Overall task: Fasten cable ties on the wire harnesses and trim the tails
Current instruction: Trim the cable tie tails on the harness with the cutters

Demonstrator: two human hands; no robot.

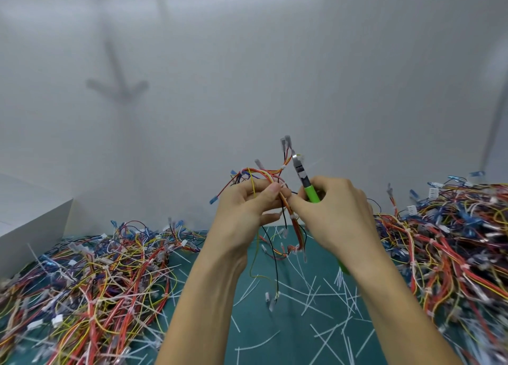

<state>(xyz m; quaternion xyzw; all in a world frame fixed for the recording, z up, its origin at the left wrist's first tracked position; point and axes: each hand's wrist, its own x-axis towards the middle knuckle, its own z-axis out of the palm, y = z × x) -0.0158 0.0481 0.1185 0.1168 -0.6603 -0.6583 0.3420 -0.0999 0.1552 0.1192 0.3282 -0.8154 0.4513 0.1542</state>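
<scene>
Both hands are raised above the table [288, 337], which is covered with a green mat. The left hand [244, 208] pinches a wire harness [277, 188] of red, orange and yellow wires, whose ends hang down toward the mat. The right hand [332, 213] grips green-handled cutters [305, 180], blades pointing up beside the harness's upper branch. Piles of harnesses [90, 276] lie on both sides, and cut white tie tails [330, 296] are scattered between them. A white box [30, 227] stands at the far left.

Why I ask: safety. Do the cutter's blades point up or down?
Up: right hand grips the cutter by its green handle, blades above, tilted left.
</scene>
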